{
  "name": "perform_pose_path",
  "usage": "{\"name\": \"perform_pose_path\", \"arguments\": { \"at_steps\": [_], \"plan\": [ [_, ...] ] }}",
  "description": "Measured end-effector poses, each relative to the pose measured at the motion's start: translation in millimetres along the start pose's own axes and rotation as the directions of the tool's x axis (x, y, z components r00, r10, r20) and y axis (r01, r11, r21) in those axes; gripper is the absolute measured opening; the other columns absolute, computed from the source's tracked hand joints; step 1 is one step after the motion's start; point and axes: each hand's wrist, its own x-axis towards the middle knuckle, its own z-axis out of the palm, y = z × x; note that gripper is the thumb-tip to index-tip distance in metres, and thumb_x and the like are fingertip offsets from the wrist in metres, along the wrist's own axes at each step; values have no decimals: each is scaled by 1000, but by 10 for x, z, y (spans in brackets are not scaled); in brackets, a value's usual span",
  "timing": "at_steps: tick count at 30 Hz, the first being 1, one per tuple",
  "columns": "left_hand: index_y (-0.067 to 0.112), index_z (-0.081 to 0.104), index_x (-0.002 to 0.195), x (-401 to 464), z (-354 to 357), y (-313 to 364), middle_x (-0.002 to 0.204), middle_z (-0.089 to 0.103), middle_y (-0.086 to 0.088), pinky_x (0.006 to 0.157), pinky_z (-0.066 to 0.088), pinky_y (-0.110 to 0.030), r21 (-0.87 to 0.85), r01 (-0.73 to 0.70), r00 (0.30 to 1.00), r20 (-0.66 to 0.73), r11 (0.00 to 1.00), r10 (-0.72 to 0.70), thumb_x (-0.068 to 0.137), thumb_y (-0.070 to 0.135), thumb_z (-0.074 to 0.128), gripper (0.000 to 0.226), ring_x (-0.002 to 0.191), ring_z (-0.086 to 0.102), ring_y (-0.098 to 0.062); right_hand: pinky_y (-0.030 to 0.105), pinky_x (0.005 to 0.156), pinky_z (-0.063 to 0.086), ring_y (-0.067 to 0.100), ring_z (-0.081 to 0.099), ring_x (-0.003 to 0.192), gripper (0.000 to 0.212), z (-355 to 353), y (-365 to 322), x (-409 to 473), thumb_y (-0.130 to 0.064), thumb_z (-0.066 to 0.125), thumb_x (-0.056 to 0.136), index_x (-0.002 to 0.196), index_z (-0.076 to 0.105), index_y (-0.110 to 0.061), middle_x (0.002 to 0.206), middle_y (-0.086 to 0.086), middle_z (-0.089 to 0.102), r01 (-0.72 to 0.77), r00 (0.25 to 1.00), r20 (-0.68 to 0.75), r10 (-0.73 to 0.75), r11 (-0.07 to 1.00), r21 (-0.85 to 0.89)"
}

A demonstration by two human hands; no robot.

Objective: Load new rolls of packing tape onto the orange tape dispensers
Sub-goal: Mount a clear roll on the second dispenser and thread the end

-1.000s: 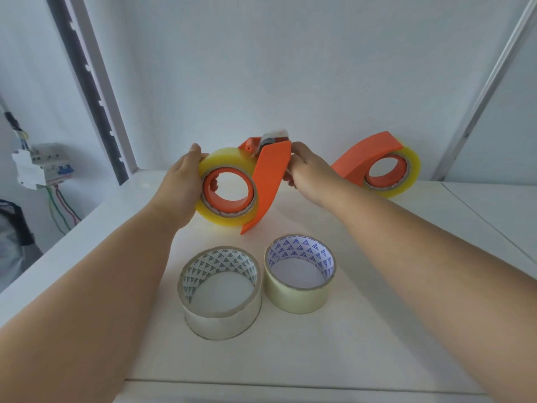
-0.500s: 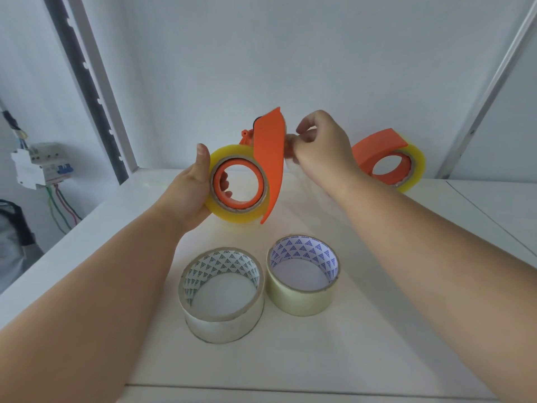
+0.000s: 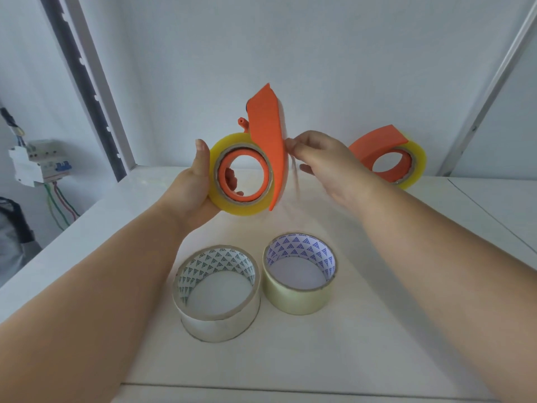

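Note:
My left hand (image 3: 194,186) holds an orange tape dispenser (image 3: 266,141) in the air, gripping its yellowish tape roll (image 3: 223,202), with fingertips showing through the orange hub. The dispenser's handle points up. My right hand (image 3: 322,161) pinches something thin at the handle's right edge; it looks like a clear tape strip, blurred. A second orange dispenser (image 3: 377,146) with a yellowish roll stands at the back right. Two loose rolls lie flat on the white table (image 3: 377,330): a clear one (image 3: 216,295) on the left, a pale yellow one (image 3: 299,274) on the right.
A white wall rises right behind the table. A dark slotted rail (image 3: 84,82) runs up at the left, and a metal post (image 3: 491,85) at the right. An electrical breaker box (image 3: 37,162) with wires hangs left of the table edge.
The held dispenser was lifted and turned so its handle points up. My right hand moved from the handle's top down to its right edge, pinching there.

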Motion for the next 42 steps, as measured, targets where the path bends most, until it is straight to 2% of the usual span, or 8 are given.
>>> {"name": "perform_pose_path", "arguments": {
  "at_steps": [6,10,15,20,27,33,36,42],
  "plan": [
    [10,66,108,-23,142,-15,96,62,-2,79,54,-36,-152,37,999,-6,988,-38,95,57,24,64,77,54,-15,58,99,41,21,42,79,25,119,-25,-52,-64,42,78,72,48,-40,83,3,42,2,990,141,-8,999,48],
    [20,62,118,-28,163,-18,120,58,-4,73,56,-37,-94,82,997,21,992,-81,94,60,14,67,93,55,-16,52,101,42,16,46,87,40,108,-69,-24,-77,35,76,86,35,-37,93,-1,41,10,980,198,-1,999,-44],
    [25,42,141,24,59,-37,149,36,-10,103,38,-56,-12,94,972,216,996,-89,87,68,6,78,136,35,-30,27,67,47,11,54,80,48,116,-106,5,-42,68,81,86,21,-33,95,1,51,100,965,247,-85,994,-47],
    [15,55,127,-66,111,-15,126,62,-8,93,50,-41,227,52,992,101,973,-76,94,60,22,65,118,58,-16,24,47,39,16,46,65,44,51,-135,15,-16,63,78,96,23,-23,78,-2,48,78,980,185,-70,996,-34],
    [28,72,97,-122,52,22,118,62,10,100,38,-32,748,72,996,-21,660,-84,97,48,38,39,110,55,-11,27,53,35,15,38,60,41,-171,-198,19,-12,68,71,90,36,-30,77,-2,41,121,969,241,-45,944,-308],
    [2,65,83,-75,-153,122,82,64,-15,66,43,-33,919,303,865,-376,251,333,96,28,37,40,78,58,-34,35,58,42,30,51,72,43,-259,-384,52,-18,68,68,99,41,-31,90,-2,51,140,939,333,82,795,-591],
    [12,63,97,-80,-151,152,102,62,-9,69,40,-30,929,235,788,-354,285,503,96,30,36,33,86,57,-31,43,86,50,26,59,110,46,-257,-554,115,-23,70,64,99,43,-36,114,-5,53,172,916,383,123,741,-649],
    [15,57,123,-77,44,113,125,57,0,92,31,-26,794,34,882,-309,607,355,101,33,27,42,116,49,-18,43,87,49,25,58,106,53,-35,-513,162,-33,72,56,100,42,-38,111,0,57,179,898,402,177,688,-704]
  ]
}}
